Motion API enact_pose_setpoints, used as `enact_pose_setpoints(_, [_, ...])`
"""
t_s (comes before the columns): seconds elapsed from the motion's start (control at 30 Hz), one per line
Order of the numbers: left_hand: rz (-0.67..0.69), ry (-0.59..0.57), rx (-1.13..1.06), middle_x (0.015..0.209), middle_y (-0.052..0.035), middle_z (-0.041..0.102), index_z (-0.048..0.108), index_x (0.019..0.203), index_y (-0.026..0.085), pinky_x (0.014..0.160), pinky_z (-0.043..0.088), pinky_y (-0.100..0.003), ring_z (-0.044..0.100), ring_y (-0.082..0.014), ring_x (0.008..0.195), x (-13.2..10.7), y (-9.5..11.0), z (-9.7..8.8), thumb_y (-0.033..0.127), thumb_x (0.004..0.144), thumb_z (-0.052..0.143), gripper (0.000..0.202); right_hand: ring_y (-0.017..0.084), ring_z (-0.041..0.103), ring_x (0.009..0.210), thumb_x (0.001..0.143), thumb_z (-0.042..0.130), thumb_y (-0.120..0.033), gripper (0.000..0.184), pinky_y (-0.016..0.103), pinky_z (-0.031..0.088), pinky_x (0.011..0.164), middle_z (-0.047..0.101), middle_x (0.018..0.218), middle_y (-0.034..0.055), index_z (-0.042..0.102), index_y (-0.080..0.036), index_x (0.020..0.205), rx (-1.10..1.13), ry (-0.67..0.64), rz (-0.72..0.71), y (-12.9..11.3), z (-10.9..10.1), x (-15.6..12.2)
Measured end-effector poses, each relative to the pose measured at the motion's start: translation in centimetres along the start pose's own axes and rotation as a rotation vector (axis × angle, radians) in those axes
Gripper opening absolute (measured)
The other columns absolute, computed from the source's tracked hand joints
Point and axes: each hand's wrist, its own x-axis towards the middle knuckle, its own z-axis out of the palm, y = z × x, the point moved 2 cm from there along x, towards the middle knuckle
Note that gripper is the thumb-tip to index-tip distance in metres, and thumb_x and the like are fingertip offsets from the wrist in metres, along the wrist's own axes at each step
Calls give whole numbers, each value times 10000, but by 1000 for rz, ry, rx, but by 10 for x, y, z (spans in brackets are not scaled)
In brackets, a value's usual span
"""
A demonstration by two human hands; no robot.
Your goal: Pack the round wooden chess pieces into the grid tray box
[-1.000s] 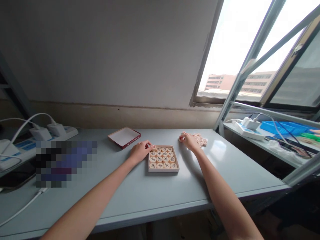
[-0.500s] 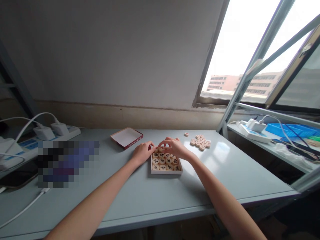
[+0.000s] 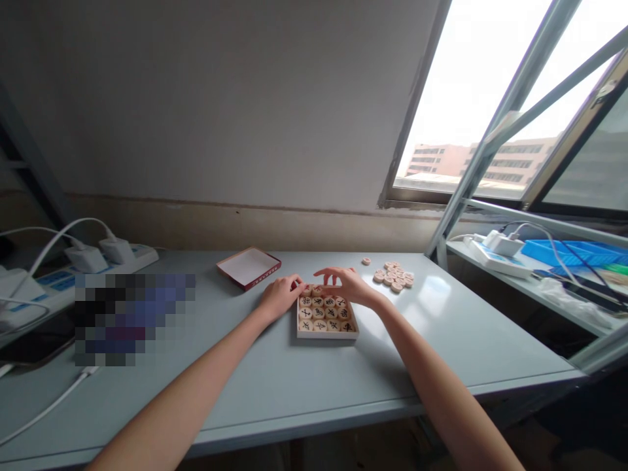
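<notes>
A small square box (image 3: 327, 333) filled with several round wooden chess pieces (image 3: 324, 313) lies on the grey table (image 3: 275, 386). My left hand (image 3: 278, 296) rests against the box's far left corner, fingers curled on its edge. My right hand (image 3: 346, 286) hovers over the box's far edge with fingers spread and nothing in them. A loose cluster of wooden pieces (image 3: 394, 277) lies to the right, with one single piece (image 3: 366, 261) apart from it.
The box's red lid (image 3: 248, 267) lies upside down at the back left. A power strip with plugged chargers (image 3: 105, 256) and cables sit far left. A metal post (image 3: 444, 229) and a side shelf with a blue tray (image 3: 564, 252) stand on the right.
My right hand left the loose pile, came across to the box's far edge, and now has its fingers spread. My left hand stayed at the box's corner.
</notes>
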Motion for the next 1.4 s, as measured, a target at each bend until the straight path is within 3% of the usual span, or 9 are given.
enact_pose_setpoints(0.1, [-24, 1, -7, 826, -46, 654, 589, 822, 211, 659, 376, -252, 581, -186, 783, 2, -3, 1, 354, 831, 285, 336, 203, 519, 971, 827, 484, -324, 284, 381, 339, 856, 595, 1052, 47, 534, -255, 1098, -148, 162, 114, 24, -4, -1])
enact_pose_setpoints(0.2, [-32, -4, -48, 840, -49, 655, 593, 830, 205, 668, 384, -248, 578, -183, 791, 3, -5, 1, 325, 816, 297, 319, 263, 387, 1158, 831, 451, -234, 366, 480, 278, 923, 457, 1268, 113, 463, -211, 1196, -368, 301, 348, 58, -5, -4])
enact_pose_setpoints(0.3, [-18, -24, -113, 857, -44, 657, 597, 833, 200, 674, 399, -249, 579, -184, 793, 3, -6, 1, 330, 791, 335, 296, 284, 267, 1253, 852, 401, -258, 429, 560, 203, 957, 319, 1372, 148, 378, -161, 1269, -356, 243, 535, 88, 0, -7])
enact_pose_setpoints(0.43, [-3, -35, -158, 881, -44, 659, 604, 822, 192, 713, 415, -256, 579, -185, 823, 3, -8, 0, 327, 778, 348, 293, 271, 360, 1199, 869, 351, -263, 381, 541, 203, 968, 409, 1312, 152, 436, -160, 1225, -290, 197, 528, 103, 5, -7])
enact_pose_setpoints(0.63, [13, -31, -177, 883, -51, 661, 604, 824, 180, 741, 419, -262, 585, -189, 837, 3, -8, -1, 325, 766, 364, 287, 198, 525, 974, 824, 391, -147, 308, 349, 350, 880, 555, 1096, 137, 576, -132, 1069, -278, 234, 440, 100, -1, -6])
enact_pose_setpoints(0.8, [2, -36, -154, 900, -56, 664, 601, 831, 181, 760, 418, -274, 590, -196, 848, 3, -6, -2, 318, 768, 363, 282, 194, 555, 846, 762, 526, -199, 165, 265, 405, 718, 620, 827, 87, 667, -141, 826, -221, 197, 446, 92, -10, -9])
enact_pose_setpoints(0.97, [-4, -38, -121, 917, -55, 667, 604, 842, 184, 777, 419, -277, 594, -201, 862, 5, -7, -1, 313, 769, 367, 279, 160, 535, 826, 747, 573, -373, 226, 253, 402, 689, 581, 936, 46, 655, -216, 888, 4, 176, 225, 53, -24, -11])
enact_pose_setpoints(1.1, [-4, -38, -125, 916, -48, 668, 606, 846, 194, 766, 423, -267, 595, -195, 854, 7, -11, 1, 316, 767, 372, 275, 136, 503, 764, 727, 598, -394, 278, 242, 397, 647, 535, 902, 38, 643, -225, 943, 156, 22, 26, 20, -26, -8])
enact_pose_setpoints(1.4, [-15, -36, -123, 880, -43, 666, 605, 831, 196, 732, 422, -259, 590, -189, 816, 4, -6, -1, 348, 765, 369, 289, 116, 485, 703, 698, 636, -287, 234, 226, 362, 632, 539, 796, 9, 646, -225, 923, 77, -58, -19, 15, -10, -3])
